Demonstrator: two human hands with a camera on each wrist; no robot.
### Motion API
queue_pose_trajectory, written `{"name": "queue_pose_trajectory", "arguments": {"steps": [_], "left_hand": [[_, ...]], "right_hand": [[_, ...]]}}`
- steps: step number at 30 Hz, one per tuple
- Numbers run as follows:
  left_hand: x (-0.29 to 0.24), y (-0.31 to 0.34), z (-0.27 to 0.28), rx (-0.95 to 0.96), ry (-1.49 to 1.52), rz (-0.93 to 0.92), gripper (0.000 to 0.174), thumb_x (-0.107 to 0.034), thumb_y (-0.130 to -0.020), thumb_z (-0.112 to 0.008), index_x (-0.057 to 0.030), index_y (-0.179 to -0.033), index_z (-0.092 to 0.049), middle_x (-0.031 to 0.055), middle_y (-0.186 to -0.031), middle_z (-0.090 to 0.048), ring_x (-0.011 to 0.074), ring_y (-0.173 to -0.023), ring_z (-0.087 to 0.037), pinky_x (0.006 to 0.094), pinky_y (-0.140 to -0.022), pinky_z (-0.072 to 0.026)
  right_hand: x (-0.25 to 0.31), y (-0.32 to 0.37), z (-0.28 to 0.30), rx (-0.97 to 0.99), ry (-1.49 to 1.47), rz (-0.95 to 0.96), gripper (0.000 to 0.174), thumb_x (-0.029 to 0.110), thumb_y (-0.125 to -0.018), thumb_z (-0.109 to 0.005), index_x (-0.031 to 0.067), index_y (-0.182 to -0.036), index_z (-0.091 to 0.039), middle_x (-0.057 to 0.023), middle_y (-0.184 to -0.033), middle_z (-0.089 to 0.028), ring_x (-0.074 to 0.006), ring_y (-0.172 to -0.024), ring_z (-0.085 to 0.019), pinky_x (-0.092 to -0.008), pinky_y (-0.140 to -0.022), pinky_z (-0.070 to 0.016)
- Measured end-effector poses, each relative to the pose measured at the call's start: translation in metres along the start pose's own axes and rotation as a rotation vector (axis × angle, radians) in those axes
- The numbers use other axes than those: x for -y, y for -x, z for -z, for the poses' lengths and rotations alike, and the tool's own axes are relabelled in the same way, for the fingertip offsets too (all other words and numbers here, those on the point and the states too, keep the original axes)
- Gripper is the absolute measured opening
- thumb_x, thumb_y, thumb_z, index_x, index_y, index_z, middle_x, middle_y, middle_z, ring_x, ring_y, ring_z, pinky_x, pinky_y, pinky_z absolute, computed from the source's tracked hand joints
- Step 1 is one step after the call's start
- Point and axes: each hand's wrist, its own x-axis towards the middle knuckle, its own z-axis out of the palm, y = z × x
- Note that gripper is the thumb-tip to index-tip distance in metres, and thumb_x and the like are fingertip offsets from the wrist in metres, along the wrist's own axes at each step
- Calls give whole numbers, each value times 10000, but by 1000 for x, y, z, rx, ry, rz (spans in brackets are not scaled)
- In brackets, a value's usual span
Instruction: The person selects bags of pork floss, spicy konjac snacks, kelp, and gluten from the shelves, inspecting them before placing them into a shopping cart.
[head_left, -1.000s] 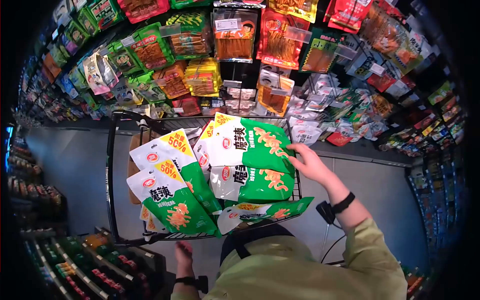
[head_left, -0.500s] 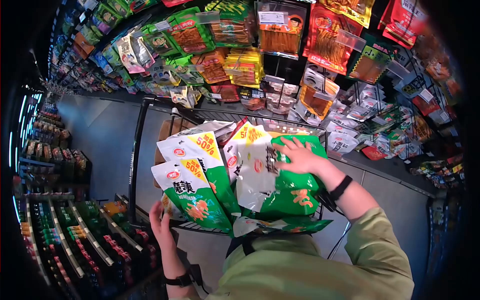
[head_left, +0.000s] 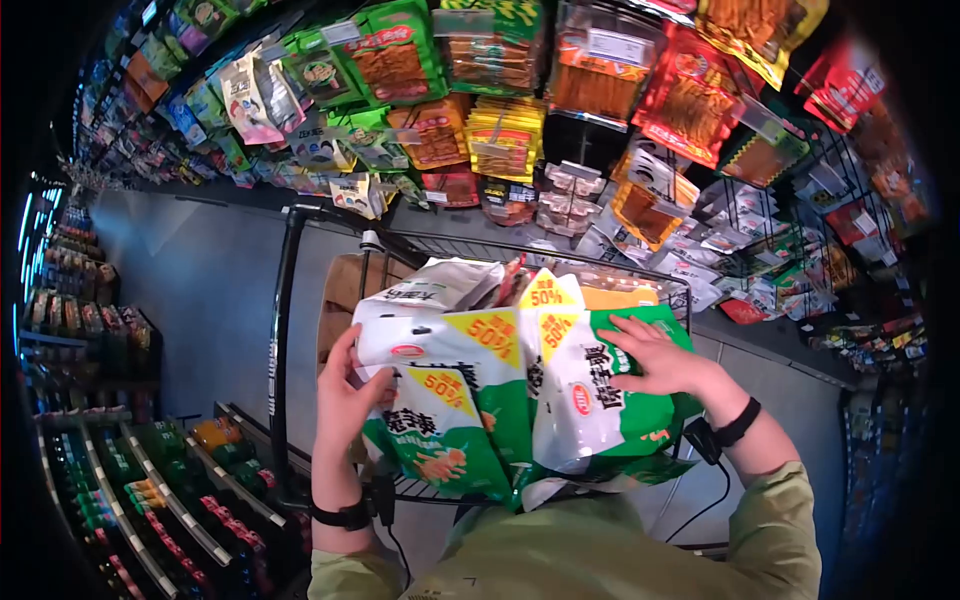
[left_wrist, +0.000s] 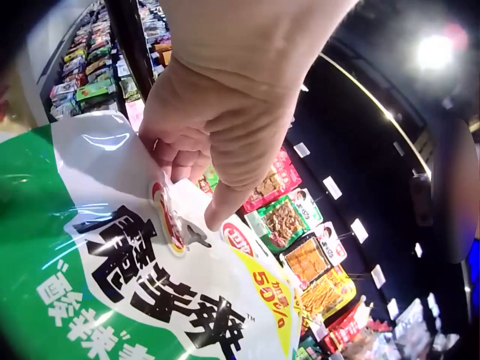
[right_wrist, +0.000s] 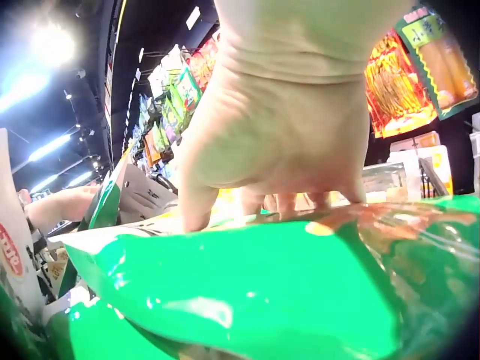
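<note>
Snack bags (head_left: 520,390) sit heaped in the cart (head_left: 283,330), centre frame. Since 1 s ago our left hand (head_left: 345,395) has risen from lower left and pinches the front bag (head_left: 440,440) at its edge. Our right hand (head_left: 655,360) lies spread, pressing the green bag (head_left: 640,420). We judge that 2 hands now bracket the heap.

I'm looking at a supermarket aisle. Snack packets (head_left: 500,130) hang in dense rows on wall pegs with price tags (head_left: 617,45) clipped above them. Bottled drinks (head_left: 170,480) line the shelves opposite. A wire shopping cart (head_left: 280,330) stands between, piled with identical green-and-white snack bags (head_left: 450,420).
</note>
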Motion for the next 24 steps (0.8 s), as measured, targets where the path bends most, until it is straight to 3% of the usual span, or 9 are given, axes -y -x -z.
{"name": "queue_pose_trajectory", "arguments": {"steps": [2,4,6,10,12,14,18,19,24], "left_hand": [[-16,11,-1,9,203,276,643,-10,-728,-721,-26,-1303,-434,107,-1113,-578,161,-953,-585,327,-800,-508],[-15,20,8,1,-394,-169,419,-33,-735,-687,-26,-1142,-590,59,-863,-651,152,-842,-602,447,-1049,-293],[-17,30,14,69,-367,-193,340,-78,-729,-699,-41,-1061,-639,59,-801,-661,166,-764,-593,486,-1081,-190],[-10,35,21,203,-226,-372,244,-91,-750,-675,-93,-994,-665,30,-645,-520,210,-706,-536,443,-985,-323],[-11,39,18,338,-153,-407,238,-89,-754,-664,-96,-992,-666,32,-674,-542,227,-697,-541,411,-963,-348],[-14,39,5,378,-77,-426,253,-81,-756,-656,-110,-1007,-669,32,-695,-557,234,-693,-546,406,-943,-365],[-10,40,-1,220,-335,-448,353,-87,-738,-680,-116,-1089,-651,21,-791,-591,218,-849,-558,426,-985,-335],[-4,40,-1,225,-351,-484,387,-106,-738,-685,-123,-1121,-633,3,-817,-591,204,-860,-540,432,-984,-329],[4,38,2,228,-329,-419,407,-118,-729,-692,-127,-1130,-626,-9,-821,-577,187,-887,-515,442,-984,-326]], "right_hand": [[9,-3,11,-6,-27,19,761,411,-788,-653,132,-1409,-312,-218,-1467,-227,-394,-1347,-236,-479,-1096,-203],[34,-3,34,-2,13,40,757,355,-776,-676,80,-1391,-329,-253,-1426,-287,-391,-1310,-309,-418,-1084,-253],[61,-4,56,15,-79,-57,668,302,-814,-644,78,-1373,-355,-240,-1384,-361,-377,-1267,-382,-407,-1053,-310],[118,-18,94,3,-63,-44,576,230,-846,-609,43,-1341,-384,-222,-1338,-421,-356,-1210,-451,-393,-1010,-367],[135,-35,103,-44,24,131,525,190,-856,-594,6,-1309,-402,-204,-1316,-445,-341,-1168,-488,-387,-988,-390],[159,-56,104,-34,36,108,581,211,-833,-626,-15,-1313,-386,-219,-1322,-431,-353,-1193,-461,-394,-1012,-366],[212,-115,84,-114,141,405,762,324,-771,-686,-3,-1357,-324,-241,-1355,-386,-364,-1275,-364,-420,-1053,-313],[220,-131,74,-91,203,413,892,377,-714,-718,4,-1388,-267,-244,-1389,-343,-397,-1297,-325,-438,-1065,-294],[247,-184,34,124,448,290,1059,375,-647,-746,20,-1433,-132,-264,-1433,-257,-477,-1292,-287,-452,-1067,-301]]}}
